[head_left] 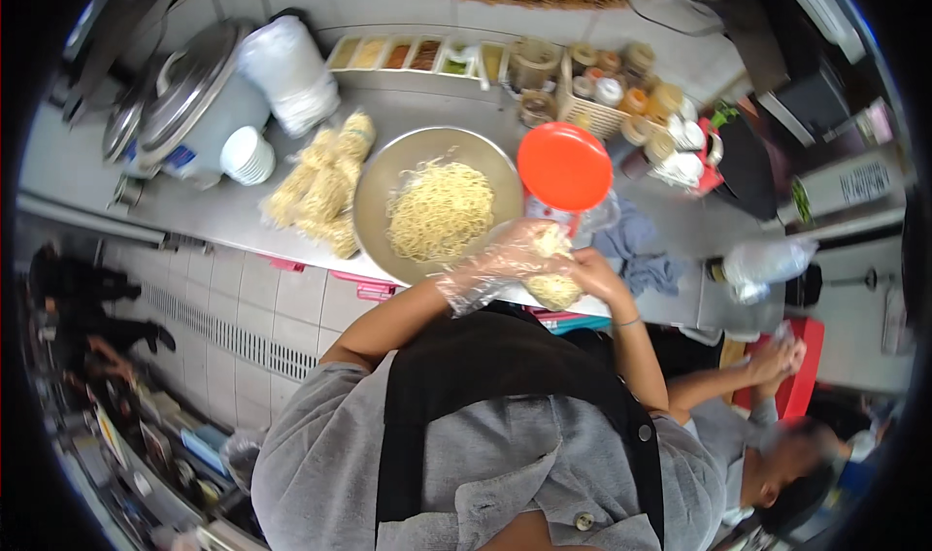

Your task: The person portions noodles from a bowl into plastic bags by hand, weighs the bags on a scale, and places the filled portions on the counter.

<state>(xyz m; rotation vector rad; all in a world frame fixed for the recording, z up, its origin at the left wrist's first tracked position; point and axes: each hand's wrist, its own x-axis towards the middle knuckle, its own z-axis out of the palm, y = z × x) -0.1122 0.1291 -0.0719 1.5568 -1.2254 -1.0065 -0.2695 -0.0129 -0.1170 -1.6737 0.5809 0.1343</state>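
My left hand, in a clear disposable plastic glove, grips a clear plastic bag of noodles in front of my apron. On the bag's right side, my bare right hand also has hold of it. Just left of my hands, a wide stainless steel bowl contains a loose heap of yellow noodles. Several more bagged bundles of noodles lie to the left of the bowl. A round red plastic plate-like top stands just beyond my hands, apparently on a kitchen scale.
Condiment compartments line the wall. A basket of bottles stands at the back right, with a blue-grey cloth nearer. Stacked cups and a large lidded pot are left. A co-worker's hands are over a red board at right.
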